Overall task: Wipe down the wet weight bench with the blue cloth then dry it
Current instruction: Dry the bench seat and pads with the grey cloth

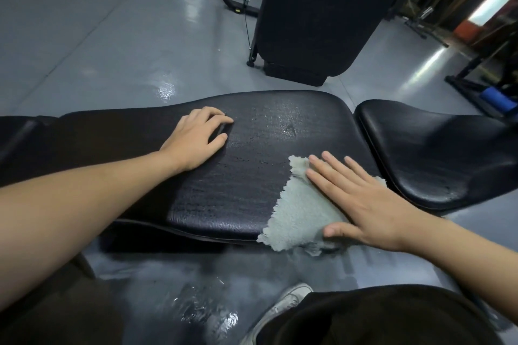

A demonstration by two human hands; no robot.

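Cloth (300, 218) is pressed flat under right hand (361, 199), fingers straight, at bench (224, 193) near edge. Left hand (196, 137) is braced on bench, fingers lightly curled, nothing held. Wiping judged underway; droplets beyond cloth need next pass.

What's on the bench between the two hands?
In the head view, only bare black pad of the bench lies between the left hand and the right hand pressing the cloth. Its surface glistens with water droplets.
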